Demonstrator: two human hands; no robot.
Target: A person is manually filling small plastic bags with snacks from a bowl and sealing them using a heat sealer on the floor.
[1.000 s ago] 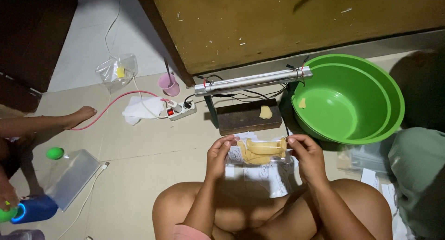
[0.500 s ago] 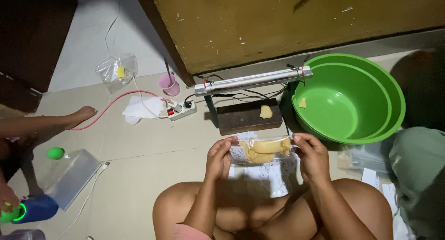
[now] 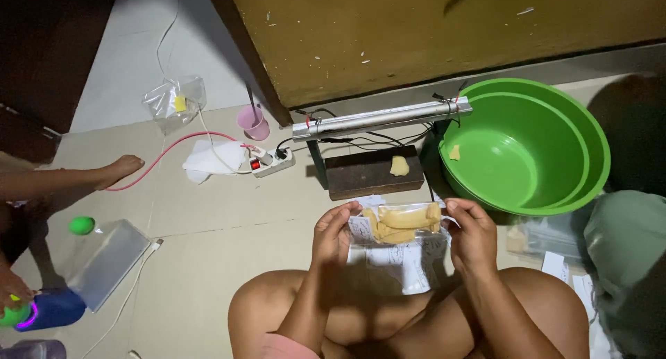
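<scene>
Sitting cross-legged on the tiled floor (image 3: 208,220), the person holds a small clear plastic bag (image 3: 401,224) of pale yellow pieces stretched between both hands, above the knees and just in front of a dark wooden block (image 3: 364,178). The left hand (image 3: 333,234) pinches the bag's left edge with thumb and fingertips closed on the plastic; the right hand (image 3: 472,233) pinches the right edge the same way. The bag hangs roughly level, clear of the floor, with printed paper sheets (image 3: 409,262) lying under it.

One yellow piece (image 3: 398,166) rests on top of the wooden block. Above the block a metal bar (image 3: 380,120) runs sideways on a dark stand, with wires trailing from it to a white power strip (image 3: 272,163) at the left. A big green basin (image 3: 527,147) sits right of the bar, its rim close to the bar's end, with a small yellow scrap (image 3: 454,152) on its inner wall. A pink cup (image 3: 254,125) stands near the power strip, beside a crumpled white cloth (image 3: 208,161), and a clear bag (image 3: 175,104) lies further back.

At the far left another person's foot (image 3: 118,172) rests on the floor, near a green ball (image 3: 82,225) and a blue object (image 3: 52,309)
</scene>
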